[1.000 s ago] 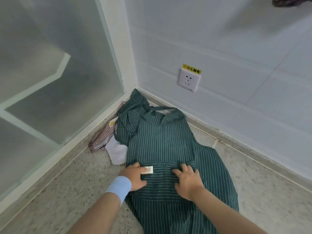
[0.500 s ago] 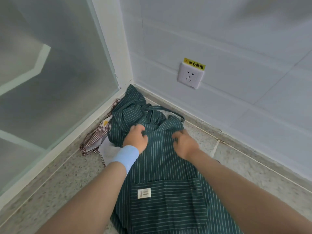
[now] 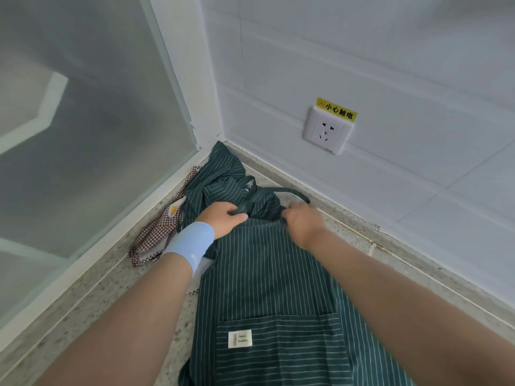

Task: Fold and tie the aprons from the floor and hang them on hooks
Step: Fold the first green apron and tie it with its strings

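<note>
Down in the corner, two hands are gripping the top of a striped apron (image 3: 267,274).
The dark green, white-pinstriped cloth is lying flat on the speckled floor (image 3: 97,296), its bib bunching into soft creases. The left hand (image 3: 223,218) is pinching the cord-like neck strap (image 3: 292,192); the right hand (image 3: 302,222), blurred, is curling its fingers into the bib's edge. A crumpled checked apron (image 3: 156,232) is peeking out beneath.

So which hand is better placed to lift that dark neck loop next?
Probably the right hand: the neck loop ends right at its knuckles, though the hand is blurred. The left hand is busy pinching the bunched top of the green striped apron.
</note>
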{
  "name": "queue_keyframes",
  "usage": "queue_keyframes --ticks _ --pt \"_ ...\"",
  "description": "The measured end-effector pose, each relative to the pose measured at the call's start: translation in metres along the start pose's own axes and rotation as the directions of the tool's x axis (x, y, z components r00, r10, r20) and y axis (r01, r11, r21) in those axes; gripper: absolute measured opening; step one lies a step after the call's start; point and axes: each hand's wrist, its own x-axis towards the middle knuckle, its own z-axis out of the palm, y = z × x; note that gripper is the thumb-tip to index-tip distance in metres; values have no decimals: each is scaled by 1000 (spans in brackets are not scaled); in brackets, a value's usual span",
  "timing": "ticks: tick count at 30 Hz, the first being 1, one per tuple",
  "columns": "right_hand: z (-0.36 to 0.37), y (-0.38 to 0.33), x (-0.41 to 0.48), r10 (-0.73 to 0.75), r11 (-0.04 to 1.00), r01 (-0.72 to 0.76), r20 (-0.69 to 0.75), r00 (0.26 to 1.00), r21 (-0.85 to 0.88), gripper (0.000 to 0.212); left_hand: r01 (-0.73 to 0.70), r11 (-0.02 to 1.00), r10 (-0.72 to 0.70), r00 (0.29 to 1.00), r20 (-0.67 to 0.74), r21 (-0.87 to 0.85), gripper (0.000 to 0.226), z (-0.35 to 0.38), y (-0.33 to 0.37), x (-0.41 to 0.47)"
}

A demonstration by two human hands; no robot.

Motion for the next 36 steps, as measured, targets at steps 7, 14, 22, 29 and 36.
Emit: queue_keyframes --ticks 7,14,22,29,36 --pt "9 8 -73 3 957 142 -498 867 253 18 -256 961 238 959 -155 -110 13 7 2 -68" --pt "55 1 -166 -322 894 268 100 941 360 39 16 966 -174 777 605 257 39 58 -27 -128" --pt "70 -21 -161 311 666 -393 244 919 634 57 48 981 -55 998 34 185 39 114 -9 -136" --pt "90 -33 -169 180 757 -332 309 934 562 47 244 970 -242 964 111 -4 37 156 -18 -138" --pt "87 1 -207 -202 846 242 -133 970 476 52 43 989 25 894 447 -140 37 110 -35 -174"
